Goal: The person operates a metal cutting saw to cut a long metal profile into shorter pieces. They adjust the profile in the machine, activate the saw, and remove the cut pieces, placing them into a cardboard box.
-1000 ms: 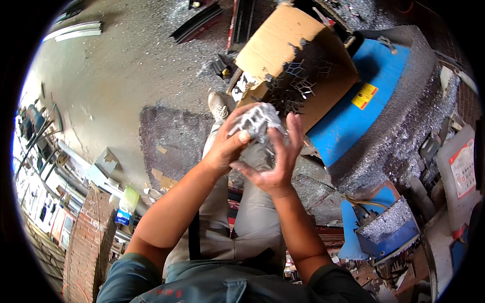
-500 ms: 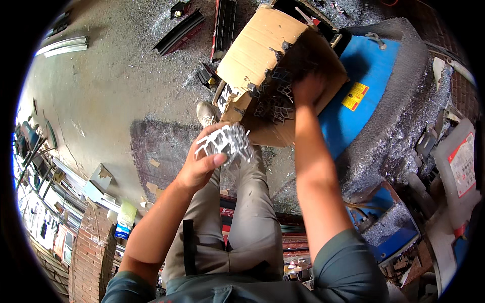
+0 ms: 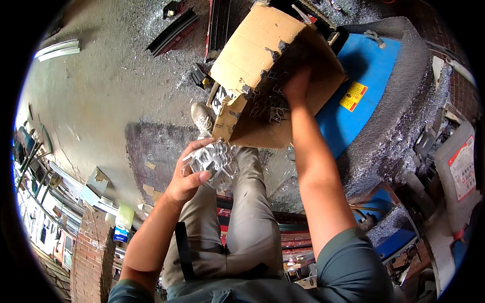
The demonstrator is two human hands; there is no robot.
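My left hand [image 3: 187, 174] is closed round a bundle of short, silvery cut metal profile pieces [image 3: 214, 164], thumb across the near side. The bundle hangs over my legs, just short of the box's near corner. A tilted cardboard box [image 3: 257, 43] stands ahead with its open side toward me. My right hand [image 3: 297, 85] reaches deep into it, at the right of more dark, angular metal pieces [image 3: 273, 112]. Its fingers are lost in shadow, so what they hold, if anything, cannot be seen.
A blue machine panel [image 3: 361, 76] with a yellow label lies right of the box, edged by grey matting covered in metal shavings. Dark metal profiles [image 3: 174, 33] lie on the floor at the far left. A white jug [image 3: 457, 169] stands far right. My shoe [image 3: 202, 117] is beside the box.
My left hand has drawn a little left and down with the bundle, which has turned slightly. My right hand has shifted within the box, still reaching in.
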